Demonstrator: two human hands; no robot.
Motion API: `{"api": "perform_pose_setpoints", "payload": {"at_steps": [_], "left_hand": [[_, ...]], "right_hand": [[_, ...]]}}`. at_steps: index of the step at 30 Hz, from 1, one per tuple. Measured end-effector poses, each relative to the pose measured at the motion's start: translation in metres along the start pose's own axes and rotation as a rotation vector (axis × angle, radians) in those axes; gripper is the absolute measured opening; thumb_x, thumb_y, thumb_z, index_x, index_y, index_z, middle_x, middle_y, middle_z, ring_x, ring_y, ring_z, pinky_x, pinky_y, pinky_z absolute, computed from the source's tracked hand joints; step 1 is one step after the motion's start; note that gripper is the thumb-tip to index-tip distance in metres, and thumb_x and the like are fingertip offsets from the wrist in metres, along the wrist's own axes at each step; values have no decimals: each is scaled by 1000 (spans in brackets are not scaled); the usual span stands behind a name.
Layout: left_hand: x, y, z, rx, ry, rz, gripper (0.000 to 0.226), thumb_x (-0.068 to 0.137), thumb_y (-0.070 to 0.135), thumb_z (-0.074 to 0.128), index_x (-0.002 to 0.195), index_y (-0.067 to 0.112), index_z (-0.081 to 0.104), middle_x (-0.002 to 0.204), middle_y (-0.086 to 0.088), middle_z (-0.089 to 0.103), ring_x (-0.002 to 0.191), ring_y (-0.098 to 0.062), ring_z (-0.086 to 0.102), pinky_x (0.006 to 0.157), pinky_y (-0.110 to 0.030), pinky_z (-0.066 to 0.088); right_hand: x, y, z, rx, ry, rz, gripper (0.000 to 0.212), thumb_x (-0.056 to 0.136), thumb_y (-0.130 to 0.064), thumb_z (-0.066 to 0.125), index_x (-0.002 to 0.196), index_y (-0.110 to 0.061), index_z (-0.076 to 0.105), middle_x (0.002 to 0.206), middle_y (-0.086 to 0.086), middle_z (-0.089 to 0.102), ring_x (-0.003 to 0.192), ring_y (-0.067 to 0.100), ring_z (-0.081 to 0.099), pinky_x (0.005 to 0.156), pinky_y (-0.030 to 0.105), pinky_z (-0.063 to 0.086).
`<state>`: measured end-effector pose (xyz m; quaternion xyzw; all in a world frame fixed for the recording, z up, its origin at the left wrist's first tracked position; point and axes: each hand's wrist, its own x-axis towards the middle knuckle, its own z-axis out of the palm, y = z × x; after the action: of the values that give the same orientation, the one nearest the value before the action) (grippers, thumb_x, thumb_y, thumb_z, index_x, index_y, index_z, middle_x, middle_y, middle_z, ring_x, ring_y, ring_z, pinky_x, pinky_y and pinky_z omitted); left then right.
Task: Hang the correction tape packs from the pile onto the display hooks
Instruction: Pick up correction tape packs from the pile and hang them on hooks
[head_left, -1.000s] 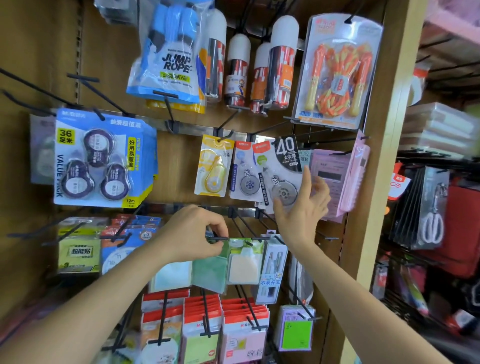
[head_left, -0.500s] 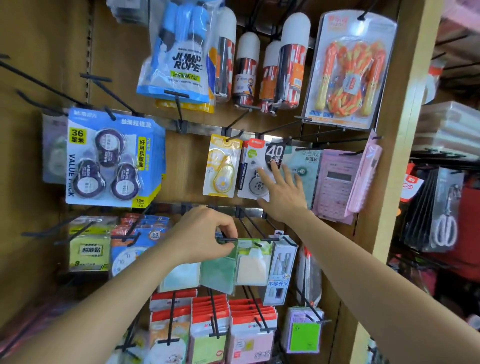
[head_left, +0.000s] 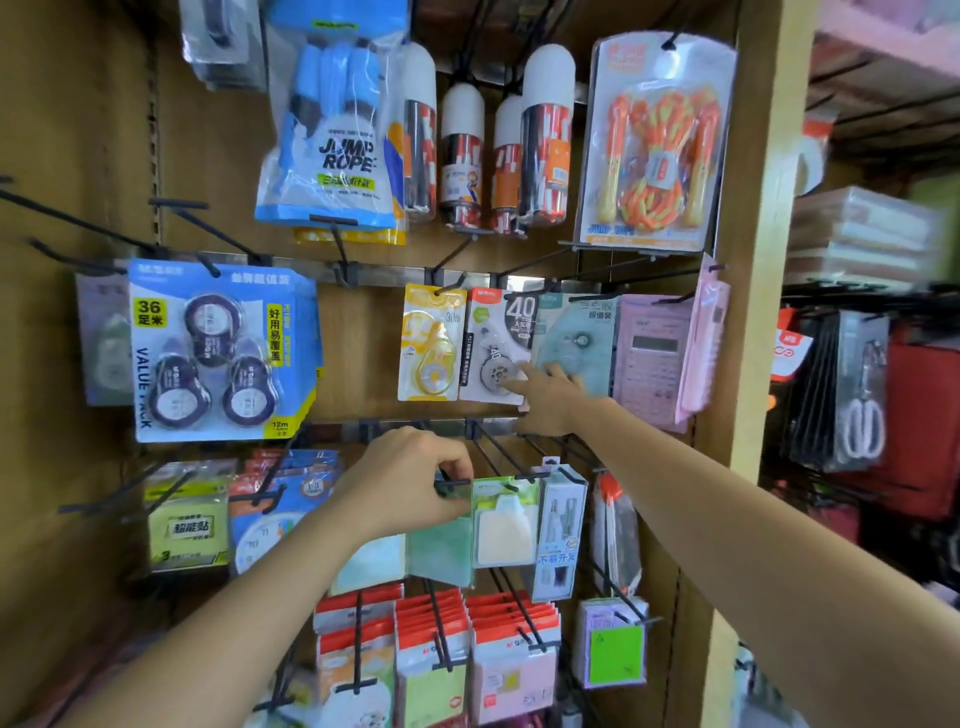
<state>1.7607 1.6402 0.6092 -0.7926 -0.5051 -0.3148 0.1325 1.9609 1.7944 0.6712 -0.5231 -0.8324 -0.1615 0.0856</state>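
Observation:
Three correction tape packs hang side by side on the middle row: a yellow pack (head_left: 430, 343), a white pack marked 40 (head_left: 496, 345) and a teal pack (head_left: 576, 338). My right hand (head_left: 551, 401) reaches up with straight fingers, and its fingertips touch the lower right of the white pack. A large blue value pack (head_left: 218, 348) of three tapes hangs at the left. Lower down, my left hand (head_left: 410, 483) pinches the tip of a black hook (head_left: 453, 483). Green translucent packs (head_left: 439, 551) hang from that tip.
Jump ropes (head_left: 332, 140) and spray cans (head_left: 543, 140) fill the top row. Pink calculators (head_left: 654, 358) hang right of the teal pack. Several bare black hooks (head_left: 78, 223) jut out at the left. Red-topped sticky-note packs (head_left: 431, 654) fill the bottom row. A wooden post (head_left: 763, 312) bounds the right side.
My right hand held the white 40 pack tilted, then pushed it back on its hook. The pack now hangs straight, and the hand has dropped to its lower edge. My left hand stayed put.

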Motion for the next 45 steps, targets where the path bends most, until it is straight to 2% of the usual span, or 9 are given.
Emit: {"api": "perform_pose_setpoints", "payload": {"at_steps": [13,19,23,25,29,35,40,42,45], "left_hand": [[-14,1,5,327,29,190,35,79,60,53,99,33,62,96,13,69,92,-15,68,62,-33,49],[-42,15,17,349,103,75,57,76,47,76,125,22,63,122,3,69,108,-21,67,85,-33,49],[-61,27,15,350,-48,-29,84,83,49,69,155,21,35,162,1,32,140,-22,43,117,-33,18],[-74,40,10,343,-74,-62,72,85,48,68,150,28,44,165,3,24,145,-28,36,121,-37,14],[-123,73,10,258,-190,-131,46,86,50,61,129,32,64,140,8,60,125,-23,57,96,-41,48],[-267,102,66,93,-438,-409,31,80,51,68,106,34,74,96,13,75,90,-13,70,75,-33,55],[-428,132,131,-121,-668,-730,26,85,40,76,108,30,75,93,17,72,91,0,66,78,-22,51],[-488,145,154,-201,-723,-866,23,83,42,76,103,31,75,84,22,69,87,4,67,81,-25,55],[-564,161,183,-319,-816,-1028,22,81,40,72,98,27,75,87,13,73,86,-5,70,83,-32,57]], "right_hand": [[-187,-33,43,351,481,-79,38,89,-29,63,127,-28,64,138,-6,56,126,23,43,91,38,37],[-261,-40,91,485,308,-52,39,94,-33,60,133,-31,59,145,-11,49,133,14,37,104,37,33],[-288,-47,118,598,216,-92,42,93,-31,63,135,-28,58,146,-7,47,134,18,39,108,27,27],[-300,-53,127,676,191,-107,43,93,-28,64,136,-25,58,148,-5,45,135,18,39,111,29,27],[-323,-65,152,785,124,-141,43,91,-23,67,133,-18,61,147,4,48,135,24,42,113,36,32],[-372,-89,224,994,-62,-134,36,88,-12,71,124,-9,66,131,9,58,121,22,56,98,19,36],[-444,-124,314,1076,-395,34,32,90,-15,70,122,-10,67,118,11,68,96,26,67,86,37,53],[-481,-139,348,1050,-580,60,29,92,-14,66,121,-9,67,117,12,69,94,27,68,81,31,52],[-533,-158,404,995,-732,132,14,86,-20,66,97,-25,72,105,10,73,89,31,69,80,37,55]]}}
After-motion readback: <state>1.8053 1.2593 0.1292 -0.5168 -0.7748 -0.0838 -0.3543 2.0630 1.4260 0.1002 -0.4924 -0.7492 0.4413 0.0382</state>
